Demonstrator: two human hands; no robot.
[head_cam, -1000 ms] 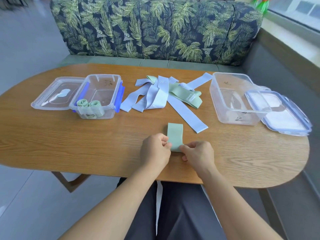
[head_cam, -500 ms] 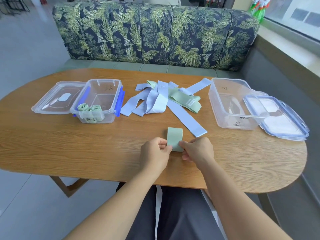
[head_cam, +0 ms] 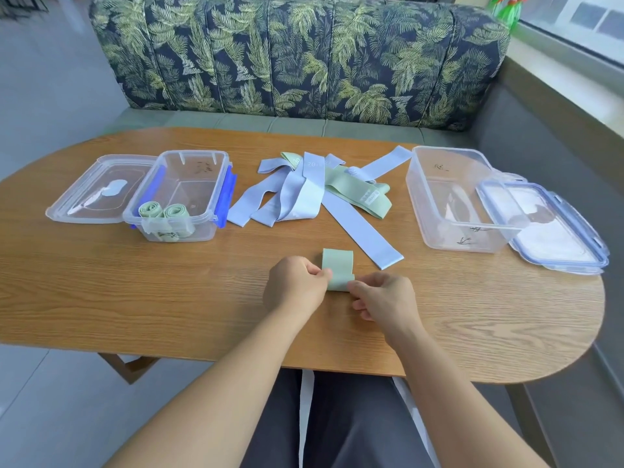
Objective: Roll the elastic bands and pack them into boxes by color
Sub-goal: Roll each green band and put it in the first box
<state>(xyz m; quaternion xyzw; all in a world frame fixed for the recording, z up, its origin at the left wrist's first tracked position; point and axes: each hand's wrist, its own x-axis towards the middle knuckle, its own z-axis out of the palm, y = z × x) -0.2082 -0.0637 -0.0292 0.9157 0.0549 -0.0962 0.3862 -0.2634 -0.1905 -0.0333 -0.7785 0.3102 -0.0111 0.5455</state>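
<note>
Rolling is shown in the head view, but what is held, and by which hand? (first speaker)

The green band (head_cam: 337, 268) is pinched at its rolled near end by both hands. The left hand (head_cam: 297, 285) has its grip closed on the left end of the roll, and the right hand (head_cam: 381, 298) has its grip closed on the right end. The band is laid on the table (head_cam: 135, 292) near the front edge, with its flat tail pointed away from the person. (second speaker)

What is changed from a second ago? (first speaker)

The flat tail is shortened. More of the band is wound into the roll, and only a short flap is left to be taken up. The hands are kept at much the same spot on the table. (second speaker)

What is meant by that for the task? (first speaker)

This band is judged to be nearly rolled. It is expected to be packed into the left box (head_cam: 194, 152), where two green rolls (head_cam: 165, 214) are already laid against the near wall. No roll is seen in the right box (head_cam: 415, 184). The pile of bands (head_cam: 304, 194), blue and green, is spread flat between the two boxes, so most of the work is judged undone. (second speaker)
</note>
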